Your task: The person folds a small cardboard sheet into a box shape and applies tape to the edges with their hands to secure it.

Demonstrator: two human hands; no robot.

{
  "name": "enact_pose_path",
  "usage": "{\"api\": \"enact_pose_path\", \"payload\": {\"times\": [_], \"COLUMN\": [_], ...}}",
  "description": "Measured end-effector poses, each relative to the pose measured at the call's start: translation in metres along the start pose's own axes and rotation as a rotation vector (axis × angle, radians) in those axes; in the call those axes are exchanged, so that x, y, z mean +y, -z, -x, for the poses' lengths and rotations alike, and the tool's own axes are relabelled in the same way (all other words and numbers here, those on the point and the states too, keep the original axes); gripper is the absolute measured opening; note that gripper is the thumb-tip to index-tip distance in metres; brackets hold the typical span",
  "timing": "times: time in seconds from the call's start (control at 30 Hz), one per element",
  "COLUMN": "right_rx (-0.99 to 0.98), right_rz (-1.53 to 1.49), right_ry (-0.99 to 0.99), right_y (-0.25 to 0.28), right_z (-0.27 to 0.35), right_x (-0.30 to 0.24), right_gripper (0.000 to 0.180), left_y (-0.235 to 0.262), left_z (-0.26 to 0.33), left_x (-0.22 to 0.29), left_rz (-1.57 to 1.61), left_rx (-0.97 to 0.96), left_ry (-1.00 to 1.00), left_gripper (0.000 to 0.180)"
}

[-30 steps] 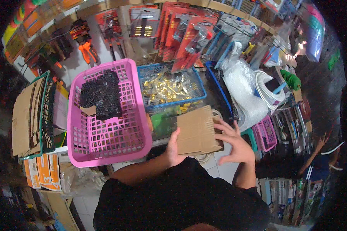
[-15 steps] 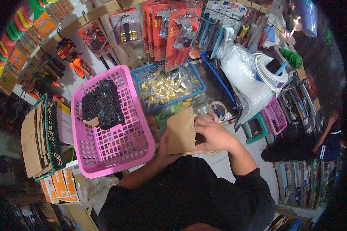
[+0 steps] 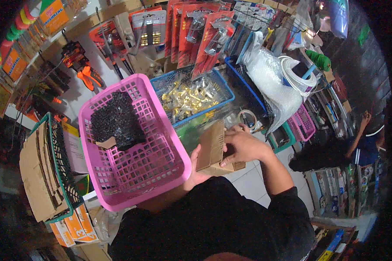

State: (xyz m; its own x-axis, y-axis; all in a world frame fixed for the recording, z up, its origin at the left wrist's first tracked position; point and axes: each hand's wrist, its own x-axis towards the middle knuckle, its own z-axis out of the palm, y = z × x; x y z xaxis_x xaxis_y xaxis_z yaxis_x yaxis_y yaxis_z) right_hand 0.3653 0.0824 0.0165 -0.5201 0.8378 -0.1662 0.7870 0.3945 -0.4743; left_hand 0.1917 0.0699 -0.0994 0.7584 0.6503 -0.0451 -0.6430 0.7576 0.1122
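A small brown cardboard box is between my hands, in front of my chest, one flap standing up on its left side. My left hand supports it from the left and below, thumb along the side and the other fingers mostly hidden. On the right, my right hand grips the box, its thumb at the near edge and its fingers curled at the far side. The box's inside is hidden by the flap and the hand. Left of the box is a pink plastic basket with a black bubble-wrapped bundle.
Beyond the box stands a blue basket of bagged brass-coloured fittings. Bubble wrap and a white cable coil lie at the right. Cardboard sheets fill a green basket at left. Packaged tools hang behind. Another person's arm shows far right.
The box has turned and tilted, so its near side now shows below the flap. More of my left hand shows under it. The view has shifted slightly.
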Motion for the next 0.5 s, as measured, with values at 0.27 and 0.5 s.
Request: {"api": "enact_pose_path", "payload": {"times": [0.27,0.5], "right_rx": [0.434,1.094], "right_rz": [-0.153,-0.593], "right_ry": [-0.112,-0.148], "right_y": [-0.024,-0.069], "right_z": [0.004,-0.015], "right_x": [-0.011,-0.014], "right_gripper": [0.024,0.014], "left_y": [0.008,0.013], "left_z": [0.004,0.003], "left_x": [0.007,-0.002], "left_rz": [0.069,0.066], "left_rx": [0.097,0.273], "left_ry": [0.119,0.179], "left_gripper": [0.055,0.051]}}
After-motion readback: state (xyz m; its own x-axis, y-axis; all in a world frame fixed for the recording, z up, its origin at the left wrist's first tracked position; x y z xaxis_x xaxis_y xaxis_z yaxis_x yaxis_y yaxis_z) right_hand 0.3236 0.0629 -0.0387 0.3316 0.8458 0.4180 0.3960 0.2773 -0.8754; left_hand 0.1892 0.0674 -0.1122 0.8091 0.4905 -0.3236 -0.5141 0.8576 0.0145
